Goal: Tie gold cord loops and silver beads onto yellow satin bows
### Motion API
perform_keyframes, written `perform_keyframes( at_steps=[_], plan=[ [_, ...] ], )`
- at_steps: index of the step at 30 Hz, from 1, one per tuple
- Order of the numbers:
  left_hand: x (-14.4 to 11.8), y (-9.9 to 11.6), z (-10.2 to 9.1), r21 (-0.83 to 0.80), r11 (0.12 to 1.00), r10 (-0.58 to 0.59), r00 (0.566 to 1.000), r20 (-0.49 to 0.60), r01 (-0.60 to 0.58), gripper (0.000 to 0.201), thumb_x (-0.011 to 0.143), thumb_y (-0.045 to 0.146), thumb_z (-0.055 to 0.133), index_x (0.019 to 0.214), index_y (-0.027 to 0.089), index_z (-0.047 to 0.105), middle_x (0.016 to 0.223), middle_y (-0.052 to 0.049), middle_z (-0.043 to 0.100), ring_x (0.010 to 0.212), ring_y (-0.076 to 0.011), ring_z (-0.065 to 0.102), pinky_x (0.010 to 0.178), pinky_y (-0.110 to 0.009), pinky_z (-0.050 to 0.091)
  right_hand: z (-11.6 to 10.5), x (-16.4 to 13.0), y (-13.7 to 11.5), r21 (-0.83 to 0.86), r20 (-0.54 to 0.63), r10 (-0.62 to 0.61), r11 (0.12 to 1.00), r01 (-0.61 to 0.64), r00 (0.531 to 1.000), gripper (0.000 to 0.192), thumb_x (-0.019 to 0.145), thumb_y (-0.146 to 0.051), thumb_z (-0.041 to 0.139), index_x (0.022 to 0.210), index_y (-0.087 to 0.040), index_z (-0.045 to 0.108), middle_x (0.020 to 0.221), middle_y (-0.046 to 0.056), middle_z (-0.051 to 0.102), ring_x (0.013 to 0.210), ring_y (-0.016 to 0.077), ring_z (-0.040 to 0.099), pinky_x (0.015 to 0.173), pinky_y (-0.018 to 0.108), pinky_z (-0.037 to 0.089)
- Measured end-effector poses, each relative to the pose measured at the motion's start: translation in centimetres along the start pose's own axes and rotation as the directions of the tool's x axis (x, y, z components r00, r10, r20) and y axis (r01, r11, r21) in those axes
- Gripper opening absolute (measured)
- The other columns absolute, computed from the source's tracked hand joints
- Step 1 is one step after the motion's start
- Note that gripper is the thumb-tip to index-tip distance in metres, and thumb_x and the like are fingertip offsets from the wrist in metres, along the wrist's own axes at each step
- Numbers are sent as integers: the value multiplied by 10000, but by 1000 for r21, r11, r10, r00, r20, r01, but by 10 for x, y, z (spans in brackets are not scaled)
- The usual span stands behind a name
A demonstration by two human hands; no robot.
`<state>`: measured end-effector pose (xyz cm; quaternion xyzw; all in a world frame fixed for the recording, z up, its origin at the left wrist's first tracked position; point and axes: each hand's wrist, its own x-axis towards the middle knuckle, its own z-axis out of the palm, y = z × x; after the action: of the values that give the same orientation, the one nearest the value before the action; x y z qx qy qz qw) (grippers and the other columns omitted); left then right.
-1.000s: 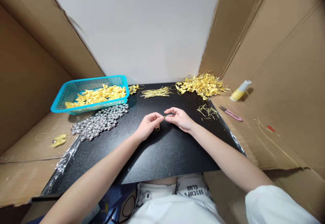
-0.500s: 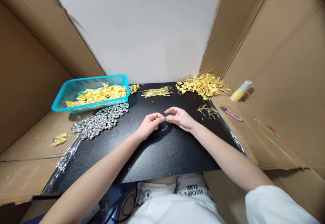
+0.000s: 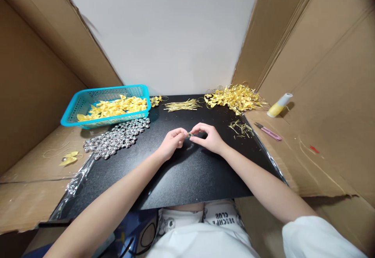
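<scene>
**Little Cord Needed Gentle Fingers**

The left hand (image 3: 172, 143) was pinched closed on a thin gold cord (image 3: 190, 135). The right hand (image 3: 212, 137) was half open, its thumb and finger curved, with the tips by the cord; I could not tell if they gripped it. The cord was between the hands, over the black board (image 3: 187, 180). To do this well, I think the left pinch had to be snug and the right fingertips soft and slow.

Golden cord (image 3: 190, 135), turquoise basket (image 3: 73, 110)
</scene>
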<state>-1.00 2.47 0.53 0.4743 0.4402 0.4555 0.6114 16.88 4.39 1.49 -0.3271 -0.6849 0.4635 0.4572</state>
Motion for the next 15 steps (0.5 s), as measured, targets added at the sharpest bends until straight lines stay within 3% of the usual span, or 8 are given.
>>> perform_keyframes(
  at_steps=[2, 7, 12, 15],
  plan=[
    [0, 0, 0, -6, 1000, 1, 1000, -5, -1, 266, 677, 394, 693, 697, 161, 567, 472, 106, 290, 417, -34, 201, 422, -176, 149, 1, 0, -2, -52, -8, -44, 998, 43, 999, 39, 716, -214, 719, 701, -191, 691, 755, 10, 651, 740, 151, 581, 765, 319, 443],
    [-1, 2, 1, -2, 1000, -5, 1000, -7, 5, 265, 660, 384, 711, 678, 164, 564, 434, 114, 278, 402, -35, 186, 407, -178, 138, 0, 2, 3, -112, -33, -90, 990, 86, 995, 83, 785, -223, 653, 716, -188, 684, 785, 27, 678, 764, 160, 607, 742, 316, 446],
    [-1, 3, 2, 2, 1000, -10, 1000, -2, 10, 276, 652, 394, 715, 676, 168, 560, 423, 118, 276, 395, -37, 181, 401, -180, 136, -2, 4, 9, -101, -45, -77, 992, 72, 996, 96, 809, -265, 650, 754, -190, 677, 824, 33, 697, 817, 169, 630, 777, 328, 469],
    [-1, 3, 2, 4, 1000, -5, 1000, -1, 5, 285, 660, 410, 711, 685, 170, 560, 424, 118, 278, 397, -39, 184, 402, -183, 140, -3, 4, 13, -46, -34, -43, 998, 41, 999, 146, 790, -313, 685, 879, -197, 674, 881, 40, 715, 843, 171, 661, 813, 347, 505]
  ],
)
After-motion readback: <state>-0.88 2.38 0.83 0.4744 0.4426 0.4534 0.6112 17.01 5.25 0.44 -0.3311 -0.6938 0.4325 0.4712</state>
